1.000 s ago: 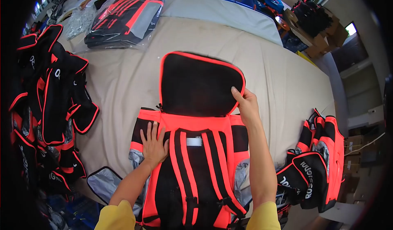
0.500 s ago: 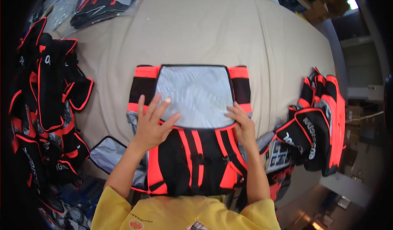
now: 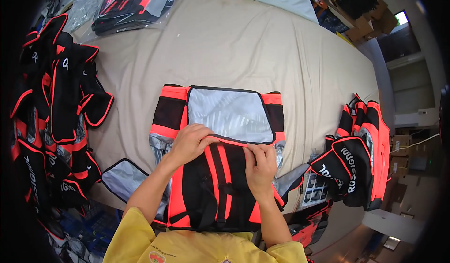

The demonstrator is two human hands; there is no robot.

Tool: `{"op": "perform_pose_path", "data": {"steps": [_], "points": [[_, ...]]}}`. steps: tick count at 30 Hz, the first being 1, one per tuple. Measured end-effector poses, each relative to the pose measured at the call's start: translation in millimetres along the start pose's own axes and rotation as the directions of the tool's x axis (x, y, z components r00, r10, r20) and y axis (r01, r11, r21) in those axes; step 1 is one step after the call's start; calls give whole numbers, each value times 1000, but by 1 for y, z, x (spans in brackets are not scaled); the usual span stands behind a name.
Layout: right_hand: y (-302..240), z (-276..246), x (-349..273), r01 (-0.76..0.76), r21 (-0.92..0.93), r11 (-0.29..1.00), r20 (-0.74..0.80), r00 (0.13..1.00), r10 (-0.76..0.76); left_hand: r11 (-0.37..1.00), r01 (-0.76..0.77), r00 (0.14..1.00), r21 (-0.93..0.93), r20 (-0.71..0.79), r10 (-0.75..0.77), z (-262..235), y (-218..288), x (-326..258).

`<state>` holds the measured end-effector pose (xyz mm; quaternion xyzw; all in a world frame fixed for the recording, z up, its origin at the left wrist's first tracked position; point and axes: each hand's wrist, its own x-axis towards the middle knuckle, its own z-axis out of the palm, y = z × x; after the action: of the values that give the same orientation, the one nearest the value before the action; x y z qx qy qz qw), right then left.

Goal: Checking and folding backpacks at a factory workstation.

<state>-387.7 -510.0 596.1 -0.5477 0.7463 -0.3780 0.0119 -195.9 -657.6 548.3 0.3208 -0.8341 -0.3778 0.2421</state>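
Note:
A black and orange backpack (image 3: 211, 188) lies flat on the beige table (image 3: 234, 52) right in front of me. Its top flap (image 3: 229, 113) is folded down, showing a silver-grey lining edged in black. My left hand (image 3: 190, 141) presses on the flap's near edge at the left, fingers curled over it. My right hand (image 3: 260, 164) pinches the same edge at the right. Orange straps run down the pack's back between my forearms.
A heap of black and orange packs (image 3: 51, 122) fills the left side. Another folded pack (image 3: 361, 155) lies at the right table edge. A bagged pack (image 3: 133, 3) sits at the far left. A loose silver-lined flap (image 3: 124, 178) lies near my left elbow. Cardboard boxes (image 3: 361, 10) stand beyond.
The flap, standing open and black a second ago, has been folded down, silver side up. Both hands have moved together onto its near edge.

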Motion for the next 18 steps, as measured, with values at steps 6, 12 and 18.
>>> {"op": "perform_pose_path", "data": {"steps": [6,12,18], "points": [[-1,15,9,69,-87,994,25,997,-68,1000,13,1000,1,-14,-13,-2,0,2],[12,19,9,114,-12,993,10,993,-114,999,36,999,-41,-4,-36,-2,1,5],[37,-57,-5,-458,607,650,1,818,575,972,215,976,-95,36,-213,1,-2,2]]}}
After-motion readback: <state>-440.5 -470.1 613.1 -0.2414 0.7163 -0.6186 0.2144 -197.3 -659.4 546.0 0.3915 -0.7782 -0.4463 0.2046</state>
